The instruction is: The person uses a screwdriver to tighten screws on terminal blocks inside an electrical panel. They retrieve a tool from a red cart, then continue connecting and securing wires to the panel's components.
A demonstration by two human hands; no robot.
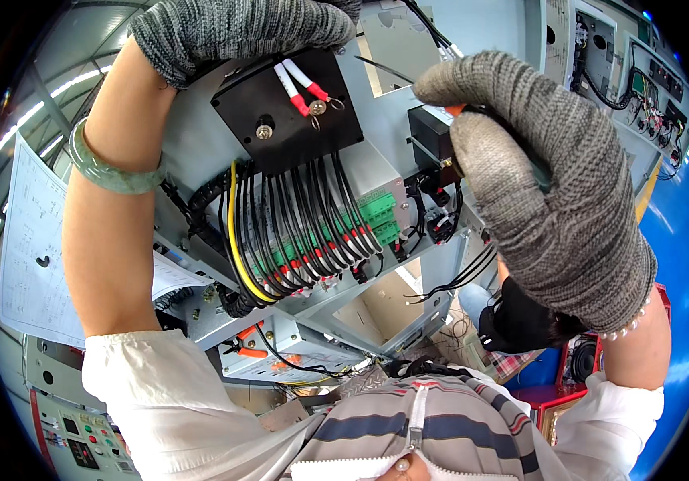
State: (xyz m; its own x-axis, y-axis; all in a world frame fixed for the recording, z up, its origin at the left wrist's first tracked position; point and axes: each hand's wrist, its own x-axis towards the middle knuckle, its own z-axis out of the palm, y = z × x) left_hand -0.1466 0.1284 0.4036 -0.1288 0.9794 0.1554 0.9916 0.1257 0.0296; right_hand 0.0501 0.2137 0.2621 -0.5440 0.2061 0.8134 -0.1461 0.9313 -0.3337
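Against the grey wiring cabinet (200,144), the gloved left hand (240,28) presses the black square plate (288,112), while the gloved right hand (537,192), fist clamped on an orange-tipped screwdriver (456,111), sits just right of the plate's two red-sleeved ring terminals (312,94).

**Gloved hands at an open control panel**

The left hand (240,32), grey-gloved, rests at twelve o'clock above a black block (284,112) bearing two red-tipped white wires (300,84). At three o'clock, the right hand (537,176) grips an orange-tipped tool (456,110). Black wires (312,224) fan toward green terminals (376,212).
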